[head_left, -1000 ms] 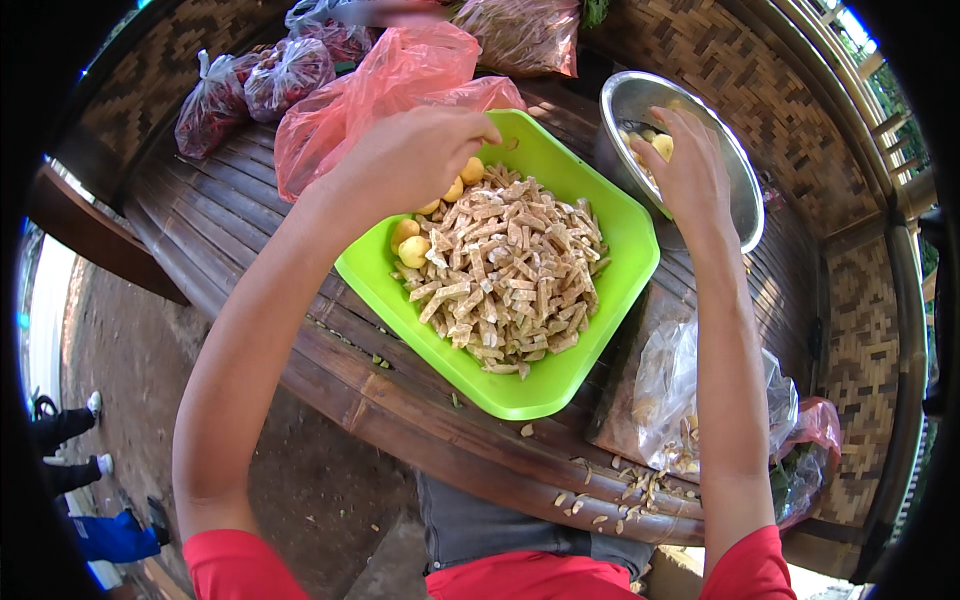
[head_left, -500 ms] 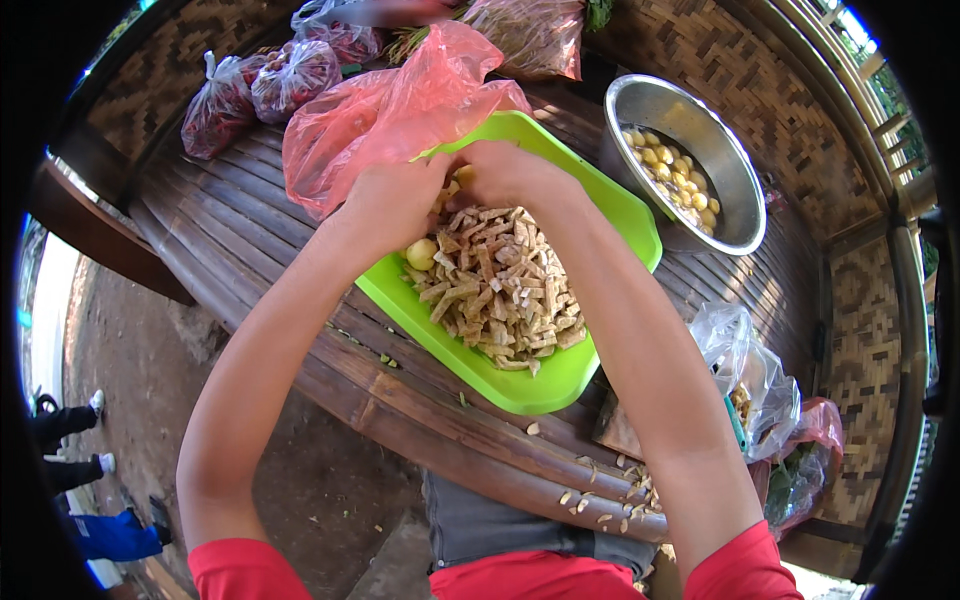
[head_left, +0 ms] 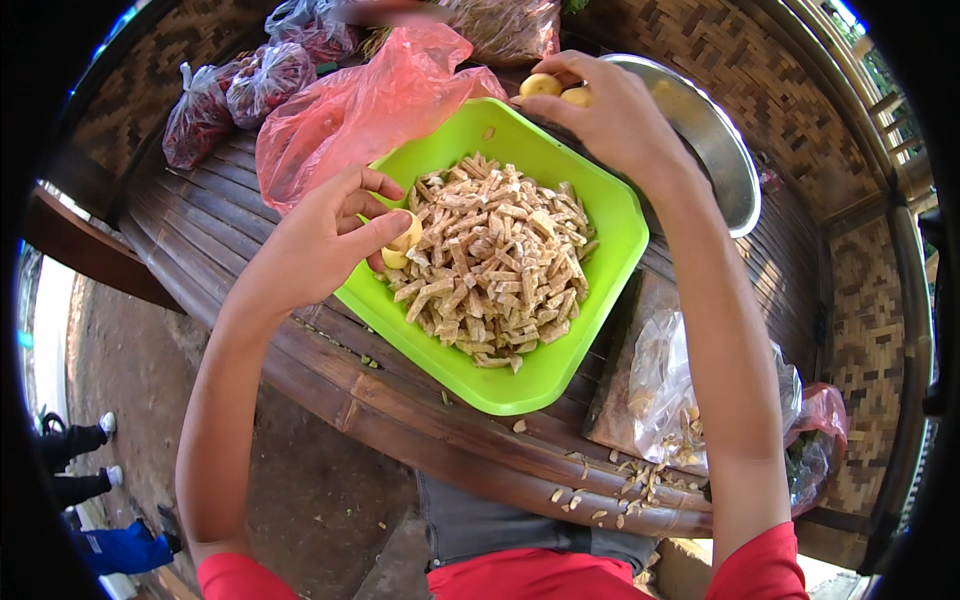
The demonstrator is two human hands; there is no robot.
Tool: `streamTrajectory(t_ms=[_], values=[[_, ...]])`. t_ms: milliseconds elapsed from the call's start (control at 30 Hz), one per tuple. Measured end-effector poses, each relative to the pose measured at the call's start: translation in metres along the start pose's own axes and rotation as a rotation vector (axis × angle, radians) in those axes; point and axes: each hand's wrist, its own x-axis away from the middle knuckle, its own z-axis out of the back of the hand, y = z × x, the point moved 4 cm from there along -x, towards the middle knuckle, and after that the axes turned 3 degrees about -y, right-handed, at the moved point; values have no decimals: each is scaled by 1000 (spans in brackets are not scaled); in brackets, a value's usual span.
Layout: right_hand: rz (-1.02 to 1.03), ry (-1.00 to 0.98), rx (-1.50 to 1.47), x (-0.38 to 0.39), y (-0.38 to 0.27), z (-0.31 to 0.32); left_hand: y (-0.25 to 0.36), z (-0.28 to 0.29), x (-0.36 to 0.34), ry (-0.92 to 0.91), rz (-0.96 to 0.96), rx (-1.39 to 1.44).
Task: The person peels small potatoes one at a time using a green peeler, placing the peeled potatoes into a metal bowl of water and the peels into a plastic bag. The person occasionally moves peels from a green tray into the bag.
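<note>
A lime-green plastic basin [head_left: 515,395] holds a heap of pale brown cut strips [head_left: 490,260] that look like tempeh. At the basin's left edge, my left hand [head_left: 325,235] curls its fingers around yellow peeled potatoes [head_left: 403,240], just over the strips. My right hand [head_left: 625,115] is above the far right rim, between the basin and a metal bowl [head_left: 735,185]. Small round peeled potatoes [head_left: 541,86] sit in its fingers. That hand and forearm hide most of what lies in the bowl.
A pink plastic bag [head_left: 370,110] lies beyond the basin, and tied bags of red produce [head_left: 270,90] stand at the far left. Clear plastic [head_left: 665,370] and a wooden board [head_left: 620,410] are on the right. Peel scraps [head_left: 640,485] litter the front edge of the bamboo bench [head_left: 400,410].
Both hands were together at the basin's far end. They have parted: the right moved right toward the metal bowl with potatoes, the left came back to the left edge. The strips are now more exposed.
</note>
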Motion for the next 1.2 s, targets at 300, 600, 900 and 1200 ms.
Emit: streamTrajectory(t_ms=[300, 600, 900, 1200], values=[[-612, -68, 278, 55, 89, 60, 69, -85, -68, -224, -271, 112], [-520, 4, 261, 104, 56, 97, 80, -80, -109, 142, -583, -724], [222, -279, -83, 77, -89, -48, -14, -8, -43, -240, -325, -1344], [73, -218, 452, 62, -121, -154, -26, 1, -45, -181, -519, -1366]])
